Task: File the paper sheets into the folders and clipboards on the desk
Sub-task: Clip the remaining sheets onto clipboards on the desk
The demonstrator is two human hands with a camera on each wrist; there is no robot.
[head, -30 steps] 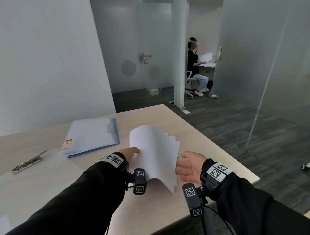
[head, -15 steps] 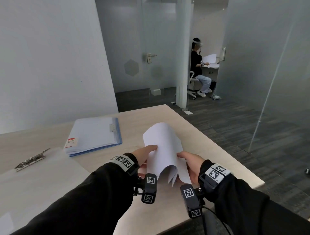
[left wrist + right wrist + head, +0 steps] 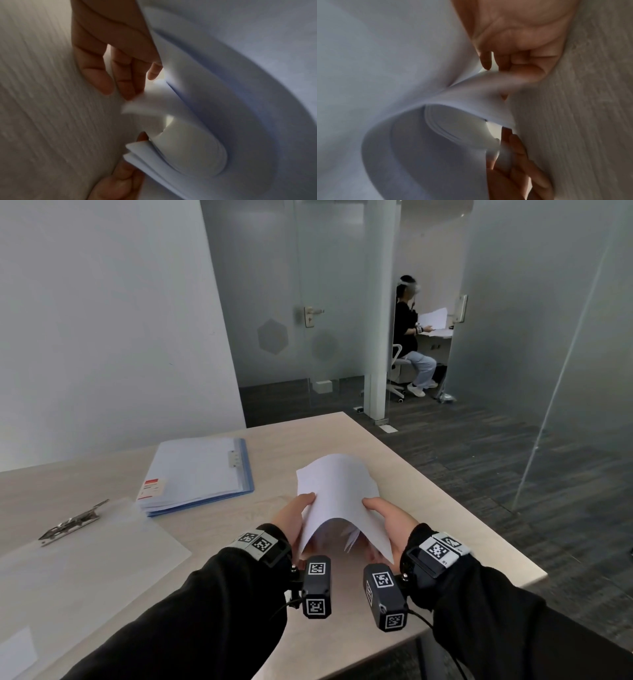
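- The left hand (image 3: pixel 295 517) is grasping the left edge of a stack of white paper sheets (image 3: pixel 337 494), thumb lying on top and fingers tucked beneath.
- The right hand (image 3: pixel 387 520) is gripping the stack's right edge in the same manner, thumb over the top sheet.
- Pressed between both hands, the sheets are arching upward into a hump, with the loose near ends curling under the arch; the stack is sitting low over the light wooden desk (image 3: pixel 428 508), toward the desk's 4 o'clock area.
- In the left wrist view, the left fingers (image 3: pixel 106 75) are curling against the underside of the bent sheets (image 3: pixel 240 94), and fingertips of the other hand are showing at the lower edge.
- In the right wrist view, the right hand's fingers (image 3: pixel 522 67) are folding around the sheets' edge (image 3: pixel 436 121), whose layered ends are fanning slightly.
- A blue folder (image 3: pixel 200 474) holding a thick layer of pages is lying closed at the hands' 10 o'clock, well apart from them, with a red-and-white label (image 3: pixel 152 487) at its near left corner.
- A clear clipboard (image 3: pixel 89 556) with a metal clip (image 3: pixel 73 523) is lying at the hands' 9 o'clock, on the desk's left side.
- Behind a glass partition (image 3: pixel 513 337), at 1 o'clock, another person (image 3: pixel 409 337) is sitting and holding papers.
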